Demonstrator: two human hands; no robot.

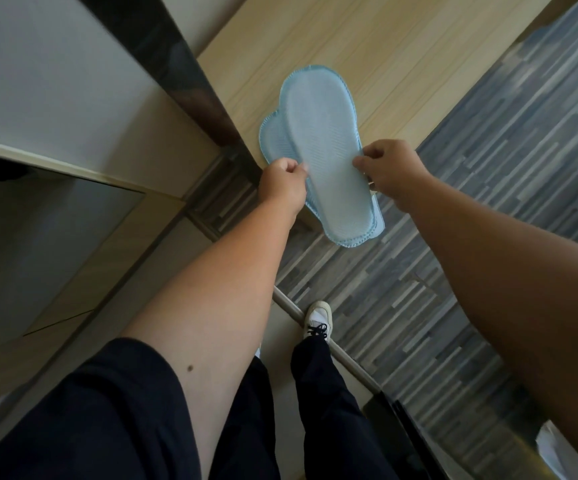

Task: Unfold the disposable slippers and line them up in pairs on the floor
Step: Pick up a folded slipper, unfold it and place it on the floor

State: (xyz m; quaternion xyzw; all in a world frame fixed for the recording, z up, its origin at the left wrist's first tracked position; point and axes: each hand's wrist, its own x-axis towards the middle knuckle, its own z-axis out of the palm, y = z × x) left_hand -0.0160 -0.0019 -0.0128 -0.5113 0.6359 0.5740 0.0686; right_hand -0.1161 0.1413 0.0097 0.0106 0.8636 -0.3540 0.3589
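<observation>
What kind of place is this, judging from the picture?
Probably a hotel room entrance. Both hands hold flat blue disposable slippers, and the floor changes from pale tiles to grey striped carpet beside a wooden panel.

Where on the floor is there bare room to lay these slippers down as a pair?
The grey striped carpet is bare between the metal threshold strip and the right forearm. The pale wooden surface above the blue slippers is also free. It is tight near the white sneaker and the dark door frame. Both hands, left hand and right hand, grip the slippers.
</observation>
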